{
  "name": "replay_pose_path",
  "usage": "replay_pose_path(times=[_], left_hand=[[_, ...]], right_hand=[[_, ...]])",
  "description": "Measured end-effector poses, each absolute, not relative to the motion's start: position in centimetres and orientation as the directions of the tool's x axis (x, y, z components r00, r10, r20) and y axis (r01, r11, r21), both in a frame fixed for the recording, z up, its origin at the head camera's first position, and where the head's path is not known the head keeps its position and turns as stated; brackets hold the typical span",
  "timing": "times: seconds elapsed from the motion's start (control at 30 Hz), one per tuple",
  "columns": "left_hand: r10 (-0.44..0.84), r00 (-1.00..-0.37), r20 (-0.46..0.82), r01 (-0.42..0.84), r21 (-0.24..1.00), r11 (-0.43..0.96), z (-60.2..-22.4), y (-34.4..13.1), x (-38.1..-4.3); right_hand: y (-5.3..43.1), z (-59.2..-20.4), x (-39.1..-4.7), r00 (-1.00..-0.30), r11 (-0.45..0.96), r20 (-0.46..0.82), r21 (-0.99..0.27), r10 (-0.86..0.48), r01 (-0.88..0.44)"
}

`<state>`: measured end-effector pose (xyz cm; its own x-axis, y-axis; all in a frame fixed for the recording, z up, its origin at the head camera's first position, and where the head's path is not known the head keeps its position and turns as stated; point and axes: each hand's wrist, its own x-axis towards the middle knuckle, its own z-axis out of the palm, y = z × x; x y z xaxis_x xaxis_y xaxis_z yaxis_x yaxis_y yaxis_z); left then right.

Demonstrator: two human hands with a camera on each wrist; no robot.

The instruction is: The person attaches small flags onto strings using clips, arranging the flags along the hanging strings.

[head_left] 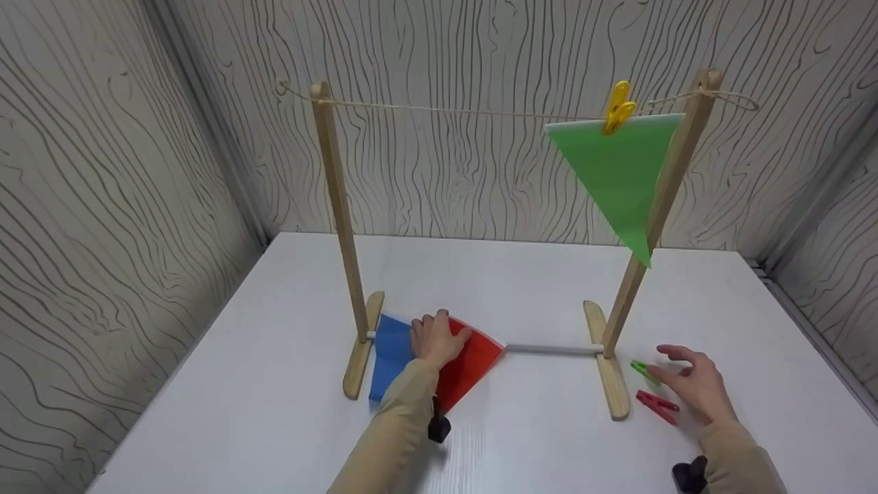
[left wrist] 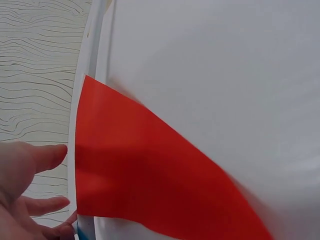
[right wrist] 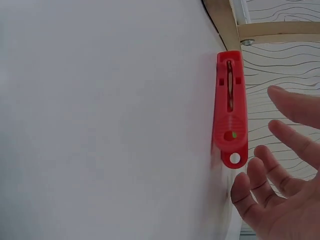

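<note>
My left hand (head_left: 437, 337) is over a red triangular flag (head_left: 473, 363) and a blue flag (head_left: 391, 353), low between the stand's posts. Seen from the left wrist, its loosely spread fingers are beside the white-edged top of the red flag (left wrist: 135, 165). My right hand (head_left: 696, 384) reaches over the table at the right with thumb and fingers apart, the thumb close to a green clothespin (head_left: 645, 371). Nearer me lies a red clothespin (head_left: 658, 405); the right wrist view has this red clothespin (right wrist: 231, 107) in front of the spread fingers (right wrist: 295, 140).
A wooden stand has a left post (head_left: 339, 219) and a right post (head_left: 662, 206), joined low by a white rod (head_left: 555, 349). A string (head_left: 439, 109) runs between their tops. From it hangs a green flag (head_left: 614, 171), held by a yellow clothespin (head_left: 618, 110). Patterned walls enclose the white table (head_left: 274, 425).
</note>
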<state>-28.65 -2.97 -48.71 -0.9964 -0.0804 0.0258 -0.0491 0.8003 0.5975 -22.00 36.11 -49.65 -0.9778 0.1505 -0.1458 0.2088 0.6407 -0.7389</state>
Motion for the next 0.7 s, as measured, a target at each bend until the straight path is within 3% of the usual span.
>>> replay_pose_path(times=[0.7], left_hand=[[-0.071, -0.997, 0.036, -0.035, 0.601, 0.799, -49.00, -3.15, -28.81]], right_hand=[[36.66, -49.72, -22.44, -0.969, 0.674, -0.211, -0.699, 0.126, 0.240]])
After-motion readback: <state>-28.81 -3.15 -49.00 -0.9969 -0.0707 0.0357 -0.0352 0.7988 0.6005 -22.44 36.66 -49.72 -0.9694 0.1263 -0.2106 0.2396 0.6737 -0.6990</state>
